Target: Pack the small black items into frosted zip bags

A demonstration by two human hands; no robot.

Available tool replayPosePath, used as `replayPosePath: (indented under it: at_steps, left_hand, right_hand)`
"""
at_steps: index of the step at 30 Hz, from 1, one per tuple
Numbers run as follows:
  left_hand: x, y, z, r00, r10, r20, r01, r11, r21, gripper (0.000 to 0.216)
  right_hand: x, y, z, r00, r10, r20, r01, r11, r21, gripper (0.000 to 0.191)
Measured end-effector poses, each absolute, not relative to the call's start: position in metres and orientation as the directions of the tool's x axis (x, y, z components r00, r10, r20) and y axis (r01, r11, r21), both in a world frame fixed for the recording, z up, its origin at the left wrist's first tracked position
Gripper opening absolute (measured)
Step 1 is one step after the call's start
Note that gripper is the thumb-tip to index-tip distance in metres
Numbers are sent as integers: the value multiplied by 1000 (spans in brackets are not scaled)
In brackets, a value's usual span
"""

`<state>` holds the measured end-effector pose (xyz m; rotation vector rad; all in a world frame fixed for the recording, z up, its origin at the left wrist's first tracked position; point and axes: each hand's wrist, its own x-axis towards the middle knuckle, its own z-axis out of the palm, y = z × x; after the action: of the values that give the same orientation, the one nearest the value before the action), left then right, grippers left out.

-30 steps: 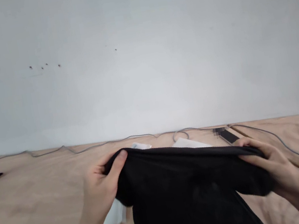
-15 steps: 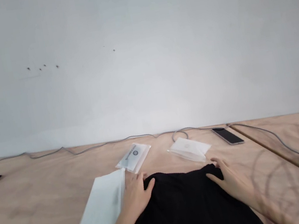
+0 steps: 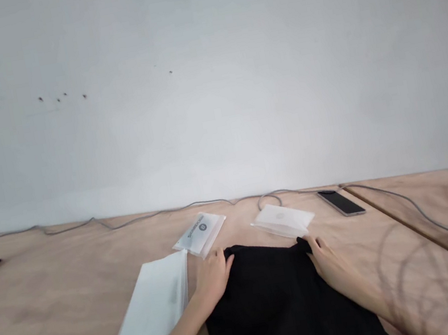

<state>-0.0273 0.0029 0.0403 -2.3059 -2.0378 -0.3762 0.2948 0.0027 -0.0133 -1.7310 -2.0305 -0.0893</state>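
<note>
Two hands, left [image 3: 213, 278] and right [image 3: 333, 272], on front-to-back black garment [image 3: 282, 301]

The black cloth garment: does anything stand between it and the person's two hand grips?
Nothing visible stands there: the left hand grip and the right hand grip both touch the black cloth garment directly, with no object between.

Plastic bag [image 3: 153, 304] left of garment [image 3: 287, 306]
</note>
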Motion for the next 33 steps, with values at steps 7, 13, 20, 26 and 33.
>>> replayPosePath:
  at_steps: [7, 13, 20, 26, 33]
  left_hand:
    - [-34, 33, 40, 88, 897, 433, 971, -175, 164, 39]
    - [-51, 41, 26, -15, 886, 463, 987, -62, 150, 41]
    - [-67, 49, 19, -16, 936, 352, 994, -24, 109, 41]
    - [-77, 49, 28, 45, 949, 313, 996, -68, 62, 38]
    - [-81, 48, 32, 93, 953, 289, 995, -97, 1, 30]
  right_hand:
    - [269, -1, 23, -238, 841, 487, 948, 310, -73, 52]
    - [249, -26, 3, -427, 866, 260, 846, 484, -224, 66]
    - [250, -25, -18, -427, 868, 252, 837, 485, -253, 63]
    - [254, -29, 7, -467, 822, 325, 794, 552, -254, 66]
    - [259, -32, 19, -667, 730, 147, 663, 672, -330, 62]
